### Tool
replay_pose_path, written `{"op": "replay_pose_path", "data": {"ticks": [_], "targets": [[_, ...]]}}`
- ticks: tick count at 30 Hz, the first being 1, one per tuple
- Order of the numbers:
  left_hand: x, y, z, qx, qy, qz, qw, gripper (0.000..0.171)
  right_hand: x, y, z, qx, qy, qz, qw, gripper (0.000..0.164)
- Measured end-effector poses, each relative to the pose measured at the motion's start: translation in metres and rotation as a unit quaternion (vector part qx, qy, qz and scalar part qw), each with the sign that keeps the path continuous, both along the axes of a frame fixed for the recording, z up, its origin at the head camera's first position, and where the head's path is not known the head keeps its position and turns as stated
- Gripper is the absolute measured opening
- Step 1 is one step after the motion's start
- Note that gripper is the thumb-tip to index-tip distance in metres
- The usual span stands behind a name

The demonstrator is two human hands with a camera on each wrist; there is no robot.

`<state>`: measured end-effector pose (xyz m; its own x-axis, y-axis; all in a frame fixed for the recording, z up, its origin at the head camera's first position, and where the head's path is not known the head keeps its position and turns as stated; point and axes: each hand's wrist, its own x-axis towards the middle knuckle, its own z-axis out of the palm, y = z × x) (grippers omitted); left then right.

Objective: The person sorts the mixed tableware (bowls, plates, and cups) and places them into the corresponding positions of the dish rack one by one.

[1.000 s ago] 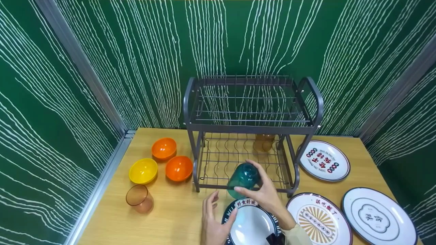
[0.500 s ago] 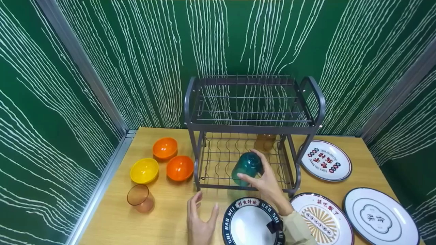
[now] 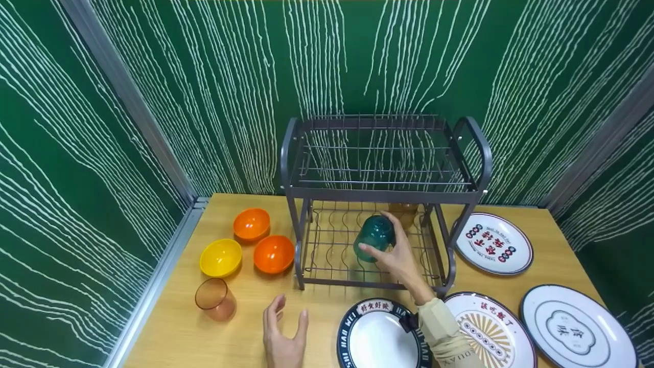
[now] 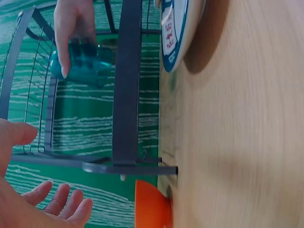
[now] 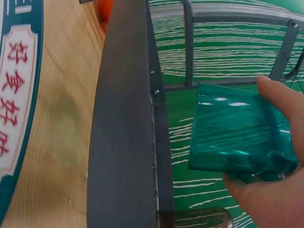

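Note:
A teal see-through cup (image 3: 372, 238) is in the grip of my right hand (image 3: 401, 258), thumb on one side and fingers on the other. Bottom up, it hangs over the lower shelf of the dark metal dish rack (image 3: 368, 196). From the right wrist, the cup (image 5: 232, 133) shows with its open end away from the palm. Behind my fingers an amber glass (image 3: 406, 210) stands on the same shelf, partly hidden. My left hand (image 3: 284, 340) holds nothing; thumb and fingers are spread apart above the table, left of the black-rimmed plate (image 3: 348, 327).
On the left are two orange bowls (image 3: 274, 254), a yellow bowl (image 3: 220, 258) and another amber glass (image 3: 215, 300). To the right lie three white patterned plates (image 3: 577, 327). The rack's front rail (image 3: 357, 282) and upper tier border the lower shelf.
My right hand has carried the teal cup forward, from the rack's front edge to over the lower shelf. My left hand has drawn away to the left.

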<state>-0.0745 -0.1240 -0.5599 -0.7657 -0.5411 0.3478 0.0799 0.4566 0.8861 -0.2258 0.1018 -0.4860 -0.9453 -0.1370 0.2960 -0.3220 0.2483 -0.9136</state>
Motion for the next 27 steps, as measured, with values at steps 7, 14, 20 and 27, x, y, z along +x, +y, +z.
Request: {"op": "replay_pose_path", "data": {"ticks": [7,14,20,27], "targets": [[0.001,-0.017,-0.011,-0.020,0.035,0.041,0.9983,0.053,-0.026,0.002,-0.025,0.001,0.009,-0.022,1.000,0.086],[0.000,-0.030,-0.014,-0.015,0.026,0.083,0.9961,0.051,-0.045,0.000,-0.032,0.020,0.019,-0.037,0.999,0.086],[-0.001,-0.042,-0.013,-0.004,0.032,0.121,0.9921,0.050,-0.055,-0.004,-0.033,0.027,0.009,-0.048,0.998,0.091],[0.000,-0.057,-0.013,0.025,0.056,0.192,0.9795,0.055,-0.072,-0.011,-0.032,-0.003,0.042,-0.028,0.999,0.099]]}}
